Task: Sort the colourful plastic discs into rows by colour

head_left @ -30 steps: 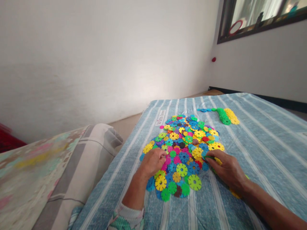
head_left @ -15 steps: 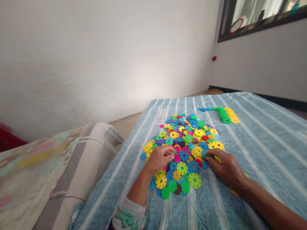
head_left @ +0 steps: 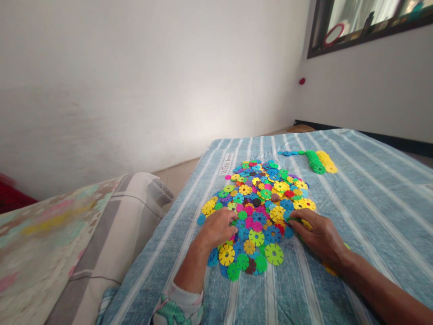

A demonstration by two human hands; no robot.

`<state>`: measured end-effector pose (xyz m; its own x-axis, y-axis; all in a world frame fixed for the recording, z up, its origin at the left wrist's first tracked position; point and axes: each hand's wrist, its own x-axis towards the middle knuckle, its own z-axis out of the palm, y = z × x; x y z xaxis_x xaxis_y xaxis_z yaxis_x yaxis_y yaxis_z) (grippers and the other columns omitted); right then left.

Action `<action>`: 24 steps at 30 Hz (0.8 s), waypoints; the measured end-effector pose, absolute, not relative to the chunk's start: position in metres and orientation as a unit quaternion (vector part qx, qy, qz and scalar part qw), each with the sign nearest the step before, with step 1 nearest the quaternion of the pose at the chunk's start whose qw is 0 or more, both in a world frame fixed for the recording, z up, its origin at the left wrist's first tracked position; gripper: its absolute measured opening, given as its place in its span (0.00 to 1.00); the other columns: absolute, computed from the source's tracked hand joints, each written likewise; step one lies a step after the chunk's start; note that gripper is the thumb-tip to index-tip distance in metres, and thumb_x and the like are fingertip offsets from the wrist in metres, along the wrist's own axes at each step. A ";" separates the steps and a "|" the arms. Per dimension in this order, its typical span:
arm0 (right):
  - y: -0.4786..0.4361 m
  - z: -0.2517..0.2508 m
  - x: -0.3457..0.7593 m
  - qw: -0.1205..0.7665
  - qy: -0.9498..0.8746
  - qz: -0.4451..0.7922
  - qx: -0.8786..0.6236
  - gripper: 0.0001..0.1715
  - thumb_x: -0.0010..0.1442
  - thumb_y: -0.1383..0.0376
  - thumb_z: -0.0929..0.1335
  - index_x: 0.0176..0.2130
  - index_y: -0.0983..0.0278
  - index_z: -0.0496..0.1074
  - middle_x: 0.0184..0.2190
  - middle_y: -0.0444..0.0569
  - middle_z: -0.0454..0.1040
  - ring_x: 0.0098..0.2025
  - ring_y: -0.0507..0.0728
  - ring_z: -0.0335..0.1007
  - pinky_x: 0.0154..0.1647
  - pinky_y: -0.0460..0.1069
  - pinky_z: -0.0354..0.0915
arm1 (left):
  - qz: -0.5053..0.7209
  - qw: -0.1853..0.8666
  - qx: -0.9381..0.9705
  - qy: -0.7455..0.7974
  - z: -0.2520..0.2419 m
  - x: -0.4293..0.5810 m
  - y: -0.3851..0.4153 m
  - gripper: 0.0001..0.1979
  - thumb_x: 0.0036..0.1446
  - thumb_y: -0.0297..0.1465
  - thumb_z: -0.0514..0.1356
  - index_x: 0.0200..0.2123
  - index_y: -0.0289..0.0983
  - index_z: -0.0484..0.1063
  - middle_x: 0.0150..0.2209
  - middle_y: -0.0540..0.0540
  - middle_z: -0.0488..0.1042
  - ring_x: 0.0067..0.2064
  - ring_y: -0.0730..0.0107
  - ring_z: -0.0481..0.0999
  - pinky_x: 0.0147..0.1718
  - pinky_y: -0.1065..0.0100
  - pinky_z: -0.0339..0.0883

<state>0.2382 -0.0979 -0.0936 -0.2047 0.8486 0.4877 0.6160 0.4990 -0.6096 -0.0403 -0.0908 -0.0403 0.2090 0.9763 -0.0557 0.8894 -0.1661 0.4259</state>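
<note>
A heap of notched plastic discs [head_left: 260, 217] in many colours lies on the striped bed cover [head_left: 365, 212]. My left hand [head_left: 218, 229] is low over the left side of the heap. Its thumb and fingers are bent but apart, with no disc seen between them. Right of its fingertips lies a small green disc [head_left: 242, 215]. At the heap's right edge, my right hand [head_left: 318, 232] pinches a green disc [head_left: 296, 220], seen edge-on. Under and behind this hand, bits of yellow discs [head_left: 329, 269] show; the rest of them is hidden.
Farther back on the cover lie a green row of discs [head_left: 315, 162], a yellow row [head_left: 326, 161] and a short blue chain [head_left: 287, 153]. To the left is a folded quilt [head_left: 131, 216]. A white wall [head_left: 152, 81] and a window [head_left: 358, 27] stand behind.
My left hand has drawn back a little to the left, and the small green disc by its fingertips now lies uncovered on the heap. My right hand stays put with its green disc.
</note>
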 end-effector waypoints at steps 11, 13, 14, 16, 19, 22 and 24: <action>-0.098 -0.094 0.238 0.412 -0.762 0.138 -0.481 0.12 0.60 0.61 0.63 0.33 0.61 0.74 0.32 0.48 0.78 0.35 0.57 0.74 0.37 0.51 0.67 | 0.198 0.245 0.720 0.618 -0.045 -0.042 -0.088 0.07 0.38 0.23 0.60 0.24 0.38 0.66 0.20 0.56 0.65 0.24 0.73 0.66 0.24 0.73 0.57; -0.098 -0.094 0.238 0.412 -0.762 0.139 -0.480 0.12 0.61 0.61 0.63 0.33 0.61 0.74 0.32 0.48 0.78 0.35 0.58 0.74 0.37 0.51 0.67 | 0.234 0.256 0.706 0.618 -0.047 -0.043 -0.085 0.04 0.40 0.25 0.59 0.23 0.38 0.66 0.20 0.56 0.64 0.24 0.73 0.67 0.24 0.72 0.58; -0.098 -0.095 0.238 0.413 -0.761 0.140 -0.480 0.12 0.61 0.61 0.63 0.33 0.61 0.74 0.32 0.48 0.78 0.35 0.58 0.74 0.37 0.51 0.68 | 0.254 0.258 0.696 0.620 -0.048 -0.043 -0.084 0.03 0.41 0.27 0.59 0.23 0.38 0.65 0.20 0.55 0.65 0.25 0.72 0.67 0.25 0.72 0.59; -0.098 -0.095 0.238 0.417 -0.760 0.144 -0.477 0.11 0.60 0.61 0.64 0.33 0.60 0.74 0.33 0.48 0.78 0.35 0.58 0.75 0.37 0.51 0.68 | 0.293 0.259 0.676 0.625 -0.048 -0.044 -0.082 0.02 0.44 0.30 0.58 0.25 0.38 0.66 0.21 0.54 0.67 0.26 0.71 0.69 0.27 0.71 0.62; -0.098 -0.095 0.238 0.431 -0.755 0.147 -0.472 0.10 0.61 0.61 0.64 0.34 0.60 0.74 0.34 0.48 0.79 0.36 0.58 0.75 0.39 0.50 0.68 | 0.341 0.261 0.652 0.625 -0.046 -0.043 -0.081 0.04 0.46 0.33 0.57 0.27 0.38 0.66 0.22 0.53 0.68 0.27 0.70 0.71 0.28 0.70 0.64; -0.099 -0.092 0.235 0.442 -0.751 0.147 -0.468 0.11 0.62 0.62 0.63 0.35 0.60 0.74 0.34 0.47 0.79 0.35 0.57 0.76 0.38 0.49 0.68 | 0.383 0.275 0.635 0.612 -0.042 -0.038 -0.081 0.06 0.46 0.34 0.57 0.27 0.38 0.67 0.23 0.53 0.69 0.26 0.70 0.71 0.27 0.70 0.64; -0.101 -0.088 0.232 0.449 -0.751 0.153 -0.458 0.12 0.63 0.63 0.62 0.35 0.60 0.74 0.32 0.46 0.78 0.34 0.55 0.75 0.36 0.47 0.67 | 0.415 0.303 0.617 0.596 -0.041 -0.032 -0.082 0.07 0.46 0.35 0.59 0.28 0.38 0.69 0.23 0.53 0.70 0.27 0.70 0.72 0.27 0.70 0.65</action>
